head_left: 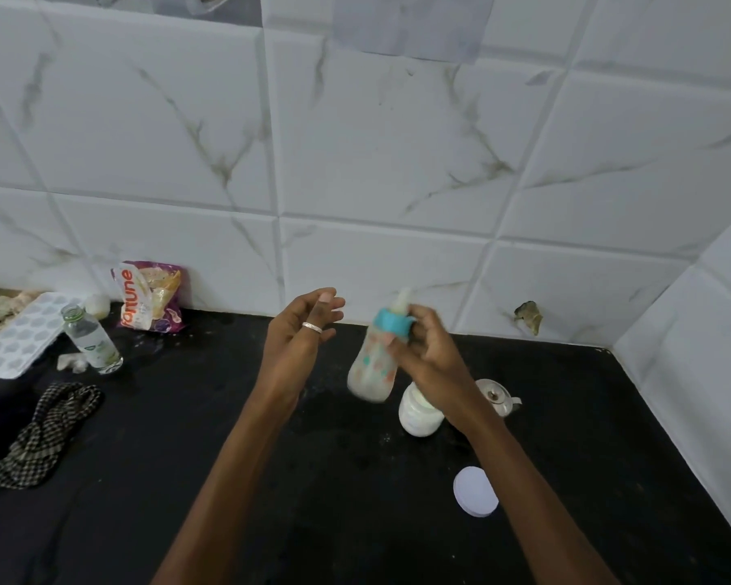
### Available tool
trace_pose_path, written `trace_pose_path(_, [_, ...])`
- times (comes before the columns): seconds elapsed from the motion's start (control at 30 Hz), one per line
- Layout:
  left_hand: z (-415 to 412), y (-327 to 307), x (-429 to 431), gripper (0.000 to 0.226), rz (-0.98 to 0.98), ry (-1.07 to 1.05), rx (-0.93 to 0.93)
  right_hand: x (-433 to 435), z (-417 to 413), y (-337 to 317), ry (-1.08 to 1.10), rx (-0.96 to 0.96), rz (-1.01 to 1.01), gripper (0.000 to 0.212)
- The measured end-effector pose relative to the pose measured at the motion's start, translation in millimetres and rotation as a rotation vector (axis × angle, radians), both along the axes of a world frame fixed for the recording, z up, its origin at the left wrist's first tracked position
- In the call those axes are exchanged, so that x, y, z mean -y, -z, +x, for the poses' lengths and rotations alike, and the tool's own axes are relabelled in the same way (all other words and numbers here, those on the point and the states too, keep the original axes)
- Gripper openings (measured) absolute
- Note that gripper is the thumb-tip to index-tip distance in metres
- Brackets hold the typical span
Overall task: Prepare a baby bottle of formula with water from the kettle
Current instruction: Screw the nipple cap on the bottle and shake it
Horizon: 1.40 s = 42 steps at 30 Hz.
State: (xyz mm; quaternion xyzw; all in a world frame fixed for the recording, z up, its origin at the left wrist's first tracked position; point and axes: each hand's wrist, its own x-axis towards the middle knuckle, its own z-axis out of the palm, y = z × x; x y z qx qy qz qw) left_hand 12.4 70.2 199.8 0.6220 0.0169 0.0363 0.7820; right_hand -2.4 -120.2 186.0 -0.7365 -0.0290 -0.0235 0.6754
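- The right hand (429, 352) is raised above the black countertop (608, 424), forearm reaching in from the lower right. Its fingers are curled round the neck of the baby bottle (374, 361), just under the teal collar.
- The baby bottle is off the counter, tilted with its base swung down to the left and its pale teat towards the tiled wall (376, 154). It looks blurred, and its patterned body shows milky white inside.
- The left hand (300, 331) is held up just beside the bottle without touching it. It grips nothing; the fingers are loosely spread, and one wears a silver ring.
- Hands: two. Baby bottles: one.
- One open white jar (418, 415) stands on the counter right under the right wrist. One round white lid (475, 491) lies flat nearer me, apart from the jar.
- One small kettle (499, 396) sits behind the right wrist, partly hidden by it.
- Over on the left, by the wall, there is one Fortune packet (150, 297) leaning upright. There is also one clear plastic bottle (91, 339), uncapped, and one pale moulded tray (13, 339) propped at a slant.
- One checked cloth (43, 432) lies crumpled near the left edge of the counter.
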Motion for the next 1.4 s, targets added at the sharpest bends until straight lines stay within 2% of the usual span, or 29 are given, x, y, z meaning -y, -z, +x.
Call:
trace_pose_path(0.07, [1, 1, -1, 0.021, -0.003, 0.008, -0.003, -2, -2, 2, -0.036, -0.026, 0.006, 0.036])
trace_pose_path(0.17, [2, 3, -5, 0.02, -0.014, 0.01, -0.005, -2, 2, -2, 0.216, 0.014, 0.387, 0.03])
trace_pose_path(0.2, [3, 5, -7, 0.02, -0.016, 0.007, -0.006, -4, 3, -1, 0.274, 0.03, 0.46, 0.029])
trace_pose_path(0.23, [3, 6, -9, 0.02, -0.018, 0.005, -0.01, -6, 2, 1, 0.291, 0.034, 0.434, 0.028])
trace_pose_path(0.33, [6, 10, -13, 0.021, -0.016, 0.015, -0.022, -19, -6, 6, 0.094, -0.035, 0.137, 0.033])
trace_pose_path(0.37, [7, 11, -15, 0.021, -0.014, 0.024, -0.024, -21, -7, 8, 0.077, -0.042, 0.114, 0.035])
trace_pose_path(0.5, [12, 20, -22, 0.023, -0.013, 0.031, -0.024, -26, -1, 12, 0.291, 0.035, 0.27, 0.036])
trace_pose_path(0.63, [16, 27, -30, 0.028, -0.014, 0.051, -0.043, -34, -1, 11, 0.105, -0.017, 0.059, 0.038])
trace_pose_path(0.77, [18, 36, -35, 0.027, -0.029, 0.053, -0.055, -34, 5, 13, 0.345, 0.056, 0.261, 0.038])
trace_pose_path(0.9, [19, 43, -34, 0.028, -0.008, 0.078, -0.069, -38, 0, 25, 0.168, -0.023, 0.014, 0.044])
trace_pose_path(1.03, [12, 50, -26, 0.021, 0.034, 0.141, -0.06, -33, -6, 37, 0.208, -0.036, 0.022, 0.042])
trace_pose_path(1.17, [1, 59, -16, 0.027, 0.101, 0.199, -0.07, -26, -13, 45, 0.189, -0.011, -0.121, 0.045])
trace_pose_path(1.4, [-21, 74, 15, 0.031, 0.203, 0.243, -0.093, -4, -22, 53, 0.111, -0.018, -0.147, 0.052])
